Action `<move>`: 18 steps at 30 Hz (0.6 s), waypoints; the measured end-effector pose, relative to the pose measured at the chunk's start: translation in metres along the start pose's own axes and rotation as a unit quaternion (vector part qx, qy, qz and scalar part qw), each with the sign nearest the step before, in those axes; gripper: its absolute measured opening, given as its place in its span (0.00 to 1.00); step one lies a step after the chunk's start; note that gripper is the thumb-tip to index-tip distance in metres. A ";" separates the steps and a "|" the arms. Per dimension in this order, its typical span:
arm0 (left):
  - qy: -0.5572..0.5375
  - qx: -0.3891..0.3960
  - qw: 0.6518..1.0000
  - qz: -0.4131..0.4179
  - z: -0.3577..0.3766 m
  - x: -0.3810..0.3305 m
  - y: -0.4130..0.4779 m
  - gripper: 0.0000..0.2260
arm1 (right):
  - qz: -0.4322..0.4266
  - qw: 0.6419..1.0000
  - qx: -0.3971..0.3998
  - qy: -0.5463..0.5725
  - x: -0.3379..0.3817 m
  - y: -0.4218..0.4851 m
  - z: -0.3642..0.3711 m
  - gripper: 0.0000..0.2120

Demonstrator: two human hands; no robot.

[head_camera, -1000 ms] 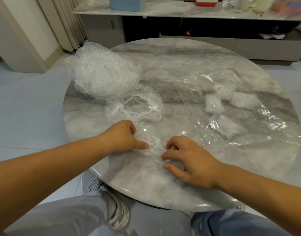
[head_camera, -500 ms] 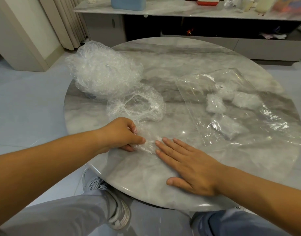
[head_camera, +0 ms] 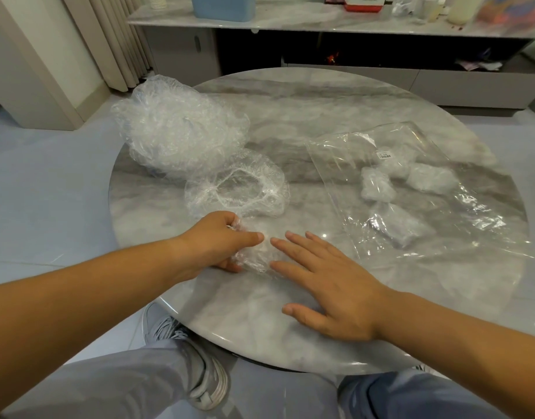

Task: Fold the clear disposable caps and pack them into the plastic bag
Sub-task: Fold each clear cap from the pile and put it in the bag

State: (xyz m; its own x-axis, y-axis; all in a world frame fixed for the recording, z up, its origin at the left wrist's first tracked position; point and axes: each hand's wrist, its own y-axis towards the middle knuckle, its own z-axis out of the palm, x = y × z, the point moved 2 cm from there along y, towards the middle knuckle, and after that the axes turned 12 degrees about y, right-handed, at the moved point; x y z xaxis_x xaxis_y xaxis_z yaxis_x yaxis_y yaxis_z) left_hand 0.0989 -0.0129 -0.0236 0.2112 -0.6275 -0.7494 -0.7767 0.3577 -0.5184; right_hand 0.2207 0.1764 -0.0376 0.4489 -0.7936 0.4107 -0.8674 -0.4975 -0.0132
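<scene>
At the lower middle of the frame, two hands fold a cap (head_camera: 254,255) on the bench (head_camera: 335,95).
The left hand (head_camera: 217,243) pinches the crumpled cap; the right hand (head_camera: 329,285) lies flat, fingers spread, fingertips at its edge. Thin, slippery film will likely spring open, so grip its gathered rim. Loose caps (head_camera: 181,131) sit upper left, the bag (head_camera: 411,192) at right.
</scene>
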 end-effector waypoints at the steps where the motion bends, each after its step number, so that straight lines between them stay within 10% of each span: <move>1: 0.006 -0.006 1.000 0.000 0.000 0.000 0.000 0.11 | -0.009 0.999 -0.031 0.010 0.000 -0.001 -0.001 0.29; 18: -0.088 0.038 0.995 0.033 0.005 -0.016 -0.012 0.13 | 0.009 0.999 0.046 -0.013 0.004 0.001 0.002 0.31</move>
State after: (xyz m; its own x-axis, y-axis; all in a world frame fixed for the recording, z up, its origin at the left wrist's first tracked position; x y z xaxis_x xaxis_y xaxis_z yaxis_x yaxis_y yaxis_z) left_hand 0.1075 -0.0039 -0.0078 0.2674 -0.4720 -0.8401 -0.7469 0.4494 -0.4902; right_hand 0.2222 0.1721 -0.0377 0.4394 -0.8114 0.3853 -0.8525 -0.5119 -0.1057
